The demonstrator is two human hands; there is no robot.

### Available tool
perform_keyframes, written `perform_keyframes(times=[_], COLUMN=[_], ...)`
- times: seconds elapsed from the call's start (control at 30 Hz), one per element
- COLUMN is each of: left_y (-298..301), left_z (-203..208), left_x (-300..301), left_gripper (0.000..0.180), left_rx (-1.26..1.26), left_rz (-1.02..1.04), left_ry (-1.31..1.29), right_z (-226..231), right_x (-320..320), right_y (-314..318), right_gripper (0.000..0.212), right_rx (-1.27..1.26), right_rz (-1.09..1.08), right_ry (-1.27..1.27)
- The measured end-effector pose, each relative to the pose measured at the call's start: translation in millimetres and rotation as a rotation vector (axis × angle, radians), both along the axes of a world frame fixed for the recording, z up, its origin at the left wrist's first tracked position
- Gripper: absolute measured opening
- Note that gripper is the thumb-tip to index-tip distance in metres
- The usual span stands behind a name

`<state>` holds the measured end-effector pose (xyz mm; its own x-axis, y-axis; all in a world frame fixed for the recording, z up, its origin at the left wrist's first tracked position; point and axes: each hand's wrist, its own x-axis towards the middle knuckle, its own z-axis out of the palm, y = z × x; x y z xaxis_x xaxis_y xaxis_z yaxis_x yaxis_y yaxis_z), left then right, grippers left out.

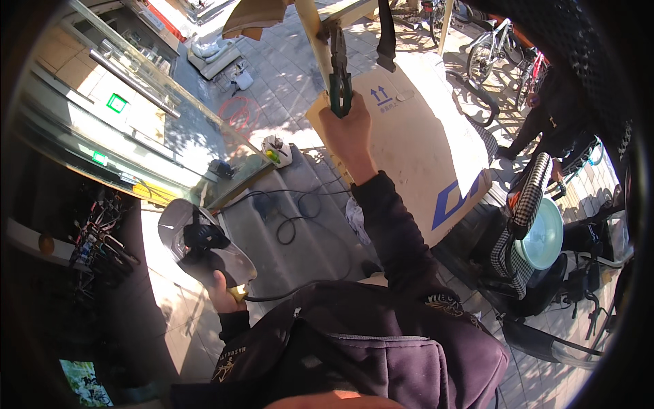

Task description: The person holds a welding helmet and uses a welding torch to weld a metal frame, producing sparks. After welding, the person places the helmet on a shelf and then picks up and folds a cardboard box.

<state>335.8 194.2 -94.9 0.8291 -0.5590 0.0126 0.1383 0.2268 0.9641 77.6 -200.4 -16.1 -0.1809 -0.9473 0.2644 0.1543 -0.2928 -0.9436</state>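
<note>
Pliers are pointing away beside a wooden post, your right hand grasping their green handles; your left hand is overlapping a clear visor, its grip hard to tell.

Streetside pavement, probably, with bicycles

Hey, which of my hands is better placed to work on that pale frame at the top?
Probably the right hand: it holds the green-handled pliers, whose tips reach up to the pale frame. The left hand is lower, farther from the frame, and occupied with the clear shield.
</note>
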Motion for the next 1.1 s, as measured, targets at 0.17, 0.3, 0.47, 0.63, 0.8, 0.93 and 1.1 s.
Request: perform_keyframes(times=[0.17,0.3,0.47,0.63,0.8,0.93,1.1], left_y=[-15,-2,-3,-7,-16,2,-8], left_z=[-1,1,0,2,7,8,16], left_x=[-1,2,4,2,-7,4,-4], left_gripper=[0.050,0.060,0.059,0.053,0.042,0.040,0.042], left_rx=[0.032,0.017,0.032,0.014,0.011,0.069,0.063], left_rz=[0.052,-0.004,-0.049,-0.018,-0.037,-0.106,-0.086], left_ry=[0.006,0.005,0.019,0.001,-0.027,-0.046,-0.039], right_z=[10,10,12,3,2,10,-5], right_x=[-14,-11,-11,6,7,3,12], right_y=[-15,2,1,3,-4,7,4], right_gripper=[0.039,0.042,0.050,0.026,0.022,0.043,0.039], right_rx=[0.013,0.035,0.042,-0.065,-0.043,0.081,0.124], right_rz=[0.026,-0.004,0.073,-0.121,-0.038,0.085,0.073], right_ry=[0.052,-0.007,0.050,-0.124,-0.095,-0.073,-0.034])
